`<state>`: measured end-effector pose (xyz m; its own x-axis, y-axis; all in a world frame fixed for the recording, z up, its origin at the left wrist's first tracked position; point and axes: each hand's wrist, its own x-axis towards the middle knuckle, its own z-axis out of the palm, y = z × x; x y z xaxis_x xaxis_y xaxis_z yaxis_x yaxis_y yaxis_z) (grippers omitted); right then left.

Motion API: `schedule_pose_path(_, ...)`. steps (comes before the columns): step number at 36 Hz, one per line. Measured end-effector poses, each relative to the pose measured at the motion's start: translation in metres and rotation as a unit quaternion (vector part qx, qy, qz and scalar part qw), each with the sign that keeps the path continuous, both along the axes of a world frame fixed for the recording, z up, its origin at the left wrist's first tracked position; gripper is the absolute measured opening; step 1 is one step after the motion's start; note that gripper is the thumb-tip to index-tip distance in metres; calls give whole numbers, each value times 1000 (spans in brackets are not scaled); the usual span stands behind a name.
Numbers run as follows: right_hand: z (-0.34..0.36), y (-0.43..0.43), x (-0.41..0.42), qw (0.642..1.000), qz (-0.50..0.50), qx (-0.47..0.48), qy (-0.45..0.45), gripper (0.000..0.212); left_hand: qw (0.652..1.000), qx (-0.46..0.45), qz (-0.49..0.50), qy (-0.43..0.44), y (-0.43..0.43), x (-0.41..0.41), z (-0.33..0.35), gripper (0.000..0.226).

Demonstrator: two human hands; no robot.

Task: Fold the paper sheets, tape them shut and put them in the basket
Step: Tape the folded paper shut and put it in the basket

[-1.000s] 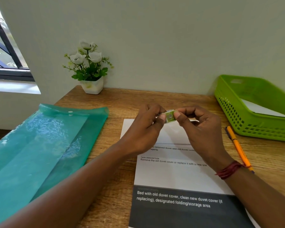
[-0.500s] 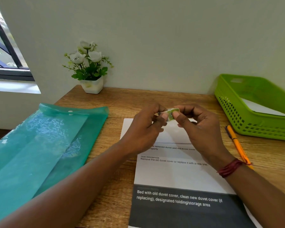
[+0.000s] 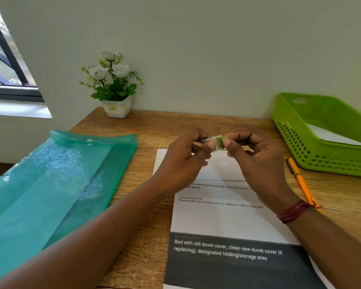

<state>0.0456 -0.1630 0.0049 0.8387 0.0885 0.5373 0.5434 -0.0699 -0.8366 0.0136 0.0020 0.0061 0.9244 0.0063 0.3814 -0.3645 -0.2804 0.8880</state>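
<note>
A small roll of clear tape (image 3: 217, 142) with a green core is held above the desk between both hands. My left hand (image 3: 183, 161) pinches its left side with thumb and fingers. My right hand (image 3: 256, 161) pinches its right side. Under them lies a printed paper sheet (image 3: 223, 217) with its top part folded down, white above and dark grey below. The green plastic basket (image 3: 296, 138) stands at the right with a white folded sheet (image 3: 333, 136) inside.
A teal plastic folder (image 3: 50, 180) covers the desk's left part. An orange pen (image 3: 300, 180) lies between the sheet and the basket. A potted white flower (image 3: 113, 90) stands at the back by the wall. A window is at the far left.
Both hands stay together on the tape roll, turning it slightly between the fingertips. The sheet and the other objects have not moved.
</note>
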Motion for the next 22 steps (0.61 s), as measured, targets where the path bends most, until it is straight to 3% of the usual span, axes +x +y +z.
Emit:
schedule_pose_path(9,3,2,-3,1000,5,-7,8,15,1000,-7,-12,11,1,-1,0,15)
schedule_pose_path(15,3,3,-7,998,-8,-50,-43,16,998,-34,-31,32,1,-2,-1,25)
schedule_pose_path(22,3,3,-8,996,-14,-55,-71,19,998,-49,-31,34,1,-1,-1,23)
